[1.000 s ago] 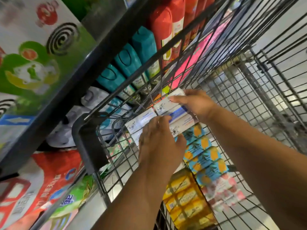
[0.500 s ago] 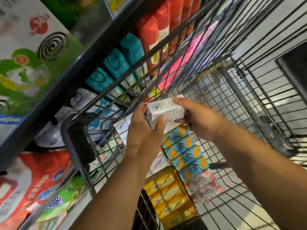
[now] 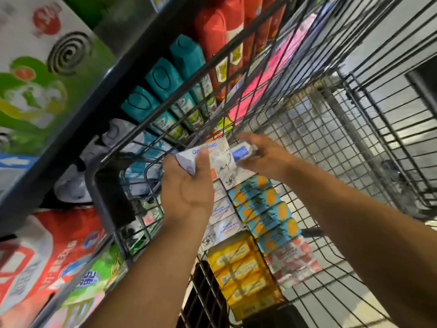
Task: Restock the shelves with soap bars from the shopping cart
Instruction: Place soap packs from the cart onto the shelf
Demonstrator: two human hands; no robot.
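Two hands meet above the rows of soap in the cart point(image 3: 314, 138). The left hand point(image 3: 186, 190) is turned palm up. Its fingers curl under the near end of a white soap box point(image 3: 217, 157) and its thumb lies across the top face, so the box sits cradled in the hand rather than hanging from it. Just beyond that grip, the right hand point(image 3: 267, 157) pinches a blue-labelled box point(image 3: 241, 152) between a finger above and the thumb below. Blur hides whether the two boxes touch.

Directly beneath the left hand's grip lie more white boxes point(image 3: 222, 216). Blue-and-orange boxes point(image 3: 262, 209) sit under the right wrist, and yellow boxes point(image 3: 241, 268) lie nearer the person. Both held boxes are raised clear of these rows, probably so they can pass over the cart's wire wall. The shelf point(image 3: 94, 114) stands outside the left hand and shows teal bottles point(image 3: 163, 79). No soap slot is visible from here.
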